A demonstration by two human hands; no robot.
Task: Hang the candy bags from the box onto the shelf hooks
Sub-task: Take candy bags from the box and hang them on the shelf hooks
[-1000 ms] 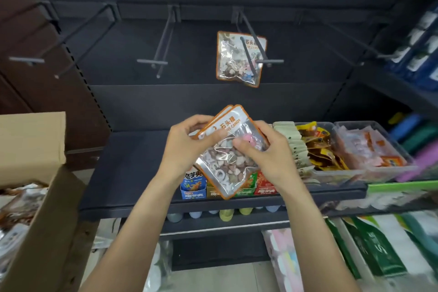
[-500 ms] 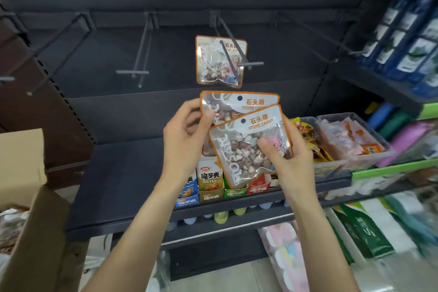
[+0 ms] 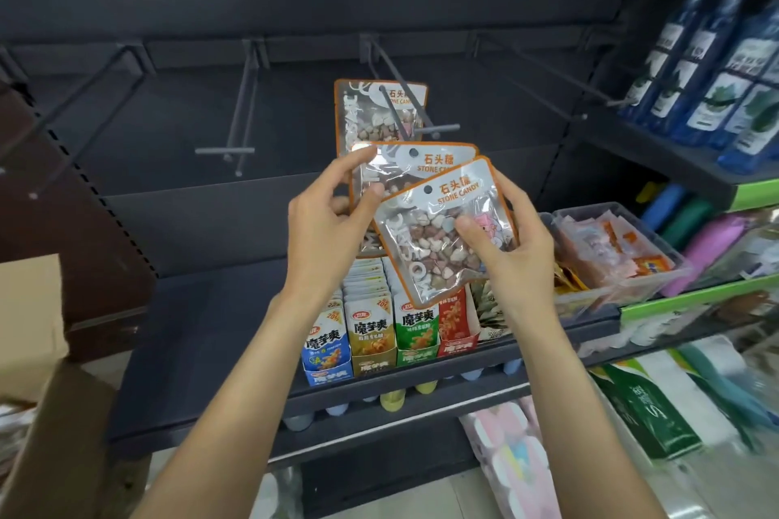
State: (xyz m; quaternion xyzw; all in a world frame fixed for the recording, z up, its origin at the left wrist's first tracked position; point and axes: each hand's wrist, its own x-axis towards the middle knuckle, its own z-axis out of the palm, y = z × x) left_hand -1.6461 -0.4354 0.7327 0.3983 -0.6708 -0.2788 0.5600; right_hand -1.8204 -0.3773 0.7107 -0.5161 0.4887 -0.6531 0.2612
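I have two clear, orange-edged plastic bags of pebble-shaped stone candy fanned apart in front of the dark shelf wall. My left hand (image 3: 333, 219) pinches the rear candy bag (image 3: 404, 169) by its left edge, thumb in front and fingers behind. My right hand (image 3: 506, 249) clasps the front candy bag (image 3: 442, 240), thumb pressed on its face. The front bag overlaps the rear one and tilts to the right.

A third bag of the same kind (image 3: 371, 114) already hangs on the grey metal hook (image 3: 404, 105) just above my hands. The brown cardboard box (image 3: 38, 350) sits at the lower left, well apart.

I judge I am at the separating step, picking one bag to hang. Next, I would need to lift one bag to the hook's tip, line up its round punched hole (image 3: 428, 190) with the wire and slide it back. The other hooks beside it are bare.
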